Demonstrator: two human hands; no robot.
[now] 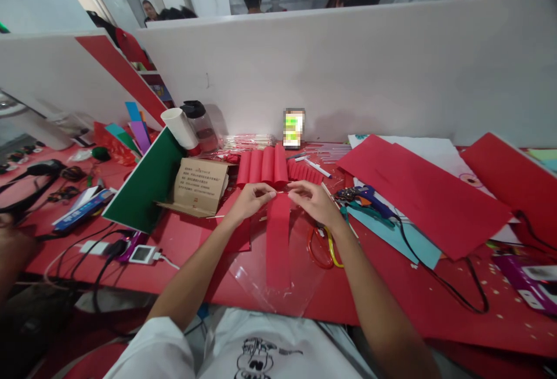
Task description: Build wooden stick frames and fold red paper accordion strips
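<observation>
Currently in hand: a red paper strip, lying flat and lengthwise toward the wearer, over a clear plastic sheet on the red tabletop.
Left hand: grip closed, thumb and fingers pinching the strip's far edge at its left corner.
Right hand: grip likewise closed at the strip's far right corner; anything slim between the fingertips is too small to tell.
Rolled paper: a row of red tubes just beyond the strip, seemingly finished, with smaller red rolls beyond it to the right.
Flat paper: large red sheets well to the strip's right, apparently unworked.
Scissors: right of the strip, apart from both hands.
Progress: probably partway; several tubes look done, while the strip seems barely begun.
</observation>
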